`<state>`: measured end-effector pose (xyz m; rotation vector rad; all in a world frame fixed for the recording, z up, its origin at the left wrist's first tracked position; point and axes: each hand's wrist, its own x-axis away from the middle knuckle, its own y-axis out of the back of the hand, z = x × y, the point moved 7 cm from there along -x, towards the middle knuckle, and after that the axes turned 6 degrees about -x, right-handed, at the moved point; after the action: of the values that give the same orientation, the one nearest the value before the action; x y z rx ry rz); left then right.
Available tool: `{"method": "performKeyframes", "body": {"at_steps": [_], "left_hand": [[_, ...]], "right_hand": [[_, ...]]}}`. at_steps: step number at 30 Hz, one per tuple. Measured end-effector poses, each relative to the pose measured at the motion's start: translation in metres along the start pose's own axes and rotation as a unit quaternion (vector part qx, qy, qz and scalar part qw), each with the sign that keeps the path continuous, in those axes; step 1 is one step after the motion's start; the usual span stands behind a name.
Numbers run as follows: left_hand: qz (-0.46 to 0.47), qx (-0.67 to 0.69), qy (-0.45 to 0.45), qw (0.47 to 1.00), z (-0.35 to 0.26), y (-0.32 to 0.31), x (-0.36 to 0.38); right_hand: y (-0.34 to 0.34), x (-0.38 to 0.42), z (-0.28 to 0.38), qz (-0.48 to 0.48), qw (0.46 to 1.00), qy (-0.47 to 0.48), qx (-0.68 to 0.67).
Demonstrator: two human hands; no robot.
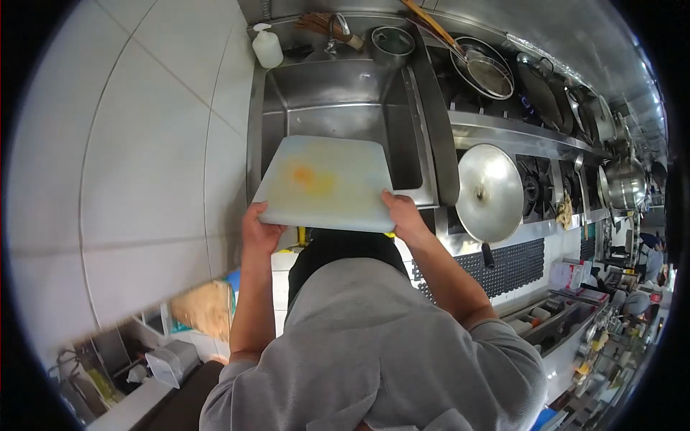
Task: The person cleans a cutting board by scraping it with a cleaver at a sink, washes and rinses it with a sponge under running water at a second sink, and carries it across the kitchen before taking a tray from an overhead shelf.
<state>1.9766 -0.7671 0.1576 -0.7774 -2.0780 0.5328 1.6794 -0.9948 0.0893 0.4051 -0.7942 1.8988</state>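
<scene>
A white cutting board (338,197) with orange and yellow stains is held level over the front of a steel sink (334,86). My left hand (260,228) grips its near left corner, and my right hand (404,214) grips the near right corner. The fingers of both hands are partly hidden under the board. Behind the board, the back of the basin shows bare metal. A curved faucet (338,32) rises at the sink's back edge.
A white pump bottle (268,47) and a dark pot (392,44) stand behind the sink. To the right, a wok (490,192) sits on the stove, its handle jutting toward me. A strainer (490,75) lies over a pan farther back. A tiled wall (158,144) borders the left.
</scene>
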Motion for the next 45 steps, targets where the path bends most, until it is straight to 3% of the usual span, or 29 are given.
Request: {"method": "performKeyframes", "body": {"at_steps": [2,5,7,8,10,11,12,13,15,17,19,20,22,23,25,26,28,31,32,34,35,36,38,42,45], "left_hand": [[0.014,0.000,0.028,1.000,0.012,-0.002,-0.051],[-0.014,-0.036,0.044,0.998,0.040,-0.012,-0.120],[-0.123,-0.045,0.038,0.991,0.042,-0.005,-0.176],[-0.112,-0.044,0.038,0.992,0.041,-0.014,-0.197],[-0.114,-0.120,-0.011,0.986,0.036,-0.026,-0.226],[-0.111,-0.118,-0.010,0.987,0.038,-0.032,-0.238],[-0.124,-0.128,0.004,0.984,0.040,-0.034,-0.248],[-0.137,-0.141,0.018,0.980,0.042,-0.035,-0.258],[-0.155,-0.175,0.039,0.972,0.048,-0.028,-0.283],[-0.206,-0.210,0.069,0.953,0.044,-0.046,-0.287],[-0.175,-0.198,0.072,0.962,0.048,-0.037,-0.300],[-0.146,-0.184,0.066,0.970,0.050,-0.032,-0.304],[-0.170,-0.176,0.084,0.966,0.053,-0.036,-0.301],[-0.194,-0.166,0.098,0.962,0.056,-0.034,-0.298],[-0.176,-0.166,0.085,0.967,0.061,-0.028,-0.301],[-0.156,-0.166,0.071,0.971,0.062,-0.027,-0.300],[-0.151,-0.149,0.073,0.975,0.063,-0.018,-0.293],[-0.166,-0.127,0.080,0.975,0.068,-0.006,-0.285],[-0.186,-0.127,0.088,0.970,0.068,0.002,-0.280],[-0.166,-0.130,0.086,0.974,0.067,0.010,-0.277],[-0.145,-0.132,0.081,0.977,0.066,0.012,-0.277],[-0.144,-0.131,0.080,0.978,0.067,0.015,-0.277],[-0.155,-0.117,0.078,0.978,0.070,0.022,-0.279],[-0.152,-0.130,0.091,0.976,0.069,0.025,-0.281],[-0.135,-0.128,0.092,0.978,0.068,0.023,-0.282]], "right_hand": [[-0.027,-0.039,-0.005,0.006,1.000,0.003,-0.025],[-0.046,-0.094,-0.023,-0.046,0.995,0.021,0.082],[-0.048,-0.122,-0.021,-0.116,0.988,-0.017,0.102],[-0.053,-0.127,0.001,-0.121,0.987,-0.008,0.102],[-0.054,-0.131,0.021,-0.101,0.939,-0.165,0.284],[-0.046,-0.144,0.032,-0.104,0.939,-0.163,0.285],[-0.043,-0.159,0.043,-0.041,0.893,-0.154,0.420],[-0.040,-0.175,0.050,0.023,0.827,-0.143,0.543],[-0.053,-0.221,0.101,0.052,0.722,0.073,0.686],[-0.085,-0.242,0.208,-0.041,0.774,0.291,0.562],[-0.118,-0.274,0.306,-0.088,0.796,0.335,0.496],[-0.130,-0.297,0.342,-0.100,0.773,0.369,0.506],[-0.139,-0.357,0.389,-0.127,0.700,0.444,0.545],[-0.142,-0.375,0.399,-0.125,0.701,0.442,0.546],[-0.142,-0.420,0.396,-0.128,0.597,0.249,0.752],[-0.142,-0.434,0.399,-0.124,0.597,0.248,0.753],[-0.135,-0.461,0.390,-0.046,0.637,0.127,0.759],[-0.132,-0.477,0.389,-0.041,0.658,0.089,0.747],[-0.128,-0.479,0.387,-0.039,0.657,0.086,0.748],[-0.129,-0.475,0.402,-0.082,0.689,0.167,0.701],[-0.128,-0.472,0.408,-0.080,0.730,0.163,0.659],[-0.127,-0.466,0.412,-0.081,0.730,0.164,0.659],[-0.121,-0.448,0.417,-0.075,0.857,0.172,0.480],[-0.119,-0.443,0.420,-0.042,0.879,0.197,0.432],[-0.125,-0.432,0.419,-0.059,0.912,0.154,0.376]]}}
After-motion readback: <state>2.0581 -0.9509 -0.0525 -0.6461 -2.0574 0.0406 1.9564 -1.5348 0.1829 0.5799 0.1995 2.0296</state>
